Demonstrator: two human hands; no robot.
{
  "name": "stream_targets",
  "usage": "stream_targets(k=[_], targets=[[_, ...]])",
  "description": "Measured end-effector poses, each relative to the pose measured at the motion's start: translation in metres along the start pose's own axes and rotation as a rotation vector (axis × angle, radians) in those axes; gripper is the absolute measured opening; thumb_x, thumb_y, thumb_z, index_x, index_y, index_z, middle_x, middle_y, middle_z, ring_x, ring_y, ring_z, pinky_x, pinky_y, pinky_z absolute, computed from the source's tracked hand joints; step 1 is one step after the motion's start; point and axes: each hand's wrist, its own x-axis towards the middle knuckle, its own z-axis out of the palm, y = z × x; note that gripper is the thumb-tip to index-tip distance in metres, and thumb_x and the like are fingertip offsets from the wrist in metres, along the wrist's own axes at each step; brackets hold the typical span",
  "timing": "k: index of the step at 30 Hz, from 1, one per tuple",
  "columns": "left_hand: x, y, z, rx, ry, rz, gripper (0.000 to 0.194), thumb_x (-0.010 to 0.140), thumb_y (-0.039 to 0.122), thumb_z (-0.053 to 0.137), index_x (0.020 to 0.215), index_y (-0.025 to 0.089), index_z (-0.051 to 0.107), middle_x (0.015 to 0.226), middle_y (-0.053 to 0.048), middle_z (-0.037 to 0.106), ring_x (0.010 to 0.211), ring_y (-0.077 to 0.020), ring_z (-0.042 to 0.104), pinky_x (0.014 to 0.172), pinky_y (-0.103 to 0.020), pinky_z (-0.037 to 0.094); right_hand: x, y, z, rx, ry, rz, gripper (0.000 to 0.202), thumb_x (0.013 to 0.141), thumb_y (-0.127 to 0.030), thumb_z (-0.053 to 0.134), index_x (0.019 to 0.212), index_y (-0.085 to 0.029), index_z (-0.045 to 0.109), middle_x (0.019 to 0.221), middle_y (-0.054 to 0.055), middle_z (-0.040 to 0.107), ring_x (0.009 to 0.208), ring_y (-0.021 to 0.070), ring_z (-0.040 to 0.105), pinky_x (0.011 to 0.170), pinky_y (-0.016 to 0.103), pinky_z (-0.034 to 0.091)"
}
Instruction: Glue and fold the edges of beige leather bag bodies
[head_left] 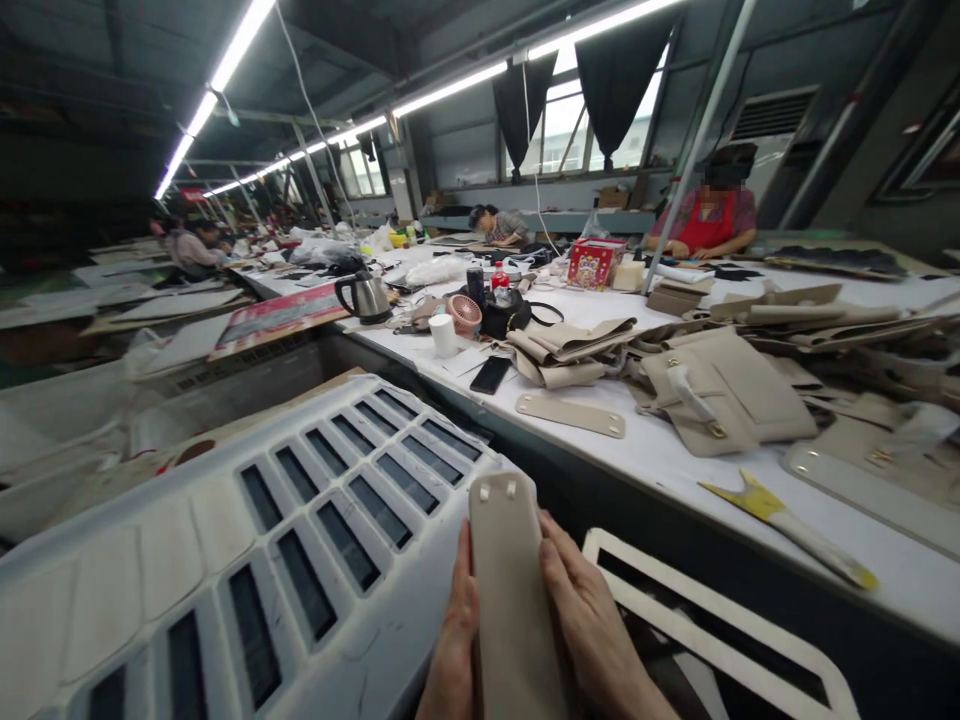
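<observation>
A beige bag bottom panel [514, 600] with rounded corners stands lengthwise between my hands, two small white-covered studs near its far end. My left hand [456, 640] presses along its left edge, and my right hand [589, 615] wraps the right edge with the fingers together. The panel's near end runs out of the bottom of the view. To the left of my hands lies a white slotted frame [420, 510] with rows of dark rectangular openings. A similar beige panel [570, 413] with studs at both ends lies on the white worktable [630, 470].
Beige bag pieces [720, 385] pile up on the right of the table, near a yellow-and-white tool [787, 525]. A phone [490, 375], white cup [443, 335], pink fan [464, 314] and kettle [366, 298] stand farther back. A white looped frame [720, 620] is at lower right. Several people work beyond.
</observation>
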Motion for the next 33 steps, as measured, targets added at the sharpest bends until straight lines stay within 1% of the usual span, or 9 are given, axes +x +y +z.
stream_targets(k=[4,8,15,19,24,26,28,31,33], targets=[[-0.011,-0.012,0.002,0.29,0.175,0.15,0.075,0.082,0.059,0.063,0.147,0.037,0.034,0.154,0.002,0.036,0.141,-0.0262,0.033,0.117,-0.035,0.03,-0.022,-0.014,0.001,-0.159,-0.041,-0.097,0.054,0.096,-0.049,0.047,0.142,-0.021,0.047,0.141,0.008,0.051,0.129,0.0276,0.048,0.108,0.039,0.039],[-0.01,-0.006,0.003,0.447,0.208,0.161,0.068,0.082,0.06,0.063,0.141,0.03,0.048,0.146,-0.003,0.047,0.133,-0.0276,0.045,0.107,-0.032,0.044,-0.025,-0.019,0.006,-0.284,0.068,-0.148,0.044,0.098,-0.048,0.041,0.125,-0.017,0.059,0.113,0.012,0.068,0.096,0.0256,0.067,0.081,0.03,0.052],[-0.015,-0.008,0.01,0.521,0.328,0.223,0.061,0.075,0.053,0.073,0.127,0.023,0.063,0.123,-0.006,0.067,0.117,-0.0302,0.059,0.106,-0.038,0.044,-0.031,-0.015,0.005,-0.154,0.133,-0.108,0.037,0.097,-0.049,0.046,0.097,-0.017,0.066,0.07,0.002,0.064,0.056,0.0141,0.054,0.05,0.022,0.039],[-0.017,-0.011,0.017,0.491,0.327,0.256,0.059,0.075,0.051,0.073,0.125,0.021,0.064,0.121,-0.009,0.067,0.112,-0.0304,0.062,0.099,-0.037,0.049,-0.034,-0.011,0.001,-0.026,0.128,-0.062,0.042,0.093,-0.053,0.051,0.094,-0.014,0.066,0.068,0.003,0.063,0.058,0.0152,0.054,0.049,0.022,0.039],[0.013,0.025,0.026,0.493,0.051,0.377,0.063,0.082,0.047,0.068,0.137,0.026,0.049,0.143,-0.008,0.05,0.125,-0.0268,0.052,0.096,-0.03,0.049,-0.034,-0.017,0.0,0.103,0.031,-0.029,0.042,0.093,-0.052,0.054,0.104,-0.014,0.067,0.085,0.008,0.069,0.07,0.0193,0.062,0.059,0.025,0.048],[0.028,0.047,0.027,0.564,-0.059,0.369,0.055,0.082,0.048,0.067,0.13,0.024,0.057,0.135,-0.008,0.056,0.117,-0.0248,0.057,0.09,-0.027,0.05,-0.036,-0.016,-0.004,0.113,-0.073,-0.044,0.04,0.094,-0.049,0.053,0.115,-0.016,0.065,0.103,0.01,0.07,0.087,0.0224,0.065,0.074,0.028,0.051],[0.035,0.062,0.026,0.624,-0.104,0.285,0.046,0.079,0.049,0.069,0.113,0.019,0.065,0.106,-0.007,0.069,0.09,-0.0204,0.064,0.073,-0.023,0.052,-0.045,-0.007,-0.015,0.057,-0.137,-0.054,0.047,0.09,-0.045,0.06,0.131,-0.021,0.057,0.13,0.01,0.059,0.117,0.0263,0.056,0.099,0.034,0.045],[0.033,0.066,0.018,0.584,0.065,0.242,0.045,0.071,0.05,0.075,0.099,0.016,0.065,0.074,-0.001,0.064,0.06,-0.0131,0.057,0.054,-0.02,0.047,-0.069,0.02,-0.038,-0.014,-0.188,0.078,0.08,0.078,-0.046,0.073,0.147,-0.024,0.039,0.151,0.009,0.038,0.139,0.03,0.034,0.113,0.042,0.032],[0.029,0.058,0.011,0.521,0.252,0.274,0.048,0.068,0.052,0.075,0.098,0.016,0.063,0.068,0.001,0.061,0.054,-0.0125,0.054,0.048,-0.02,0.044,-0.088,0.041,-0.051,0.08,-0.262,0.26,0.084,0.072,-0.051,0.075,0.146,-0.028,0.042,0.142,0.01,0.05,0.131,0.0323,0.046,0.105,0.041,0.044]])
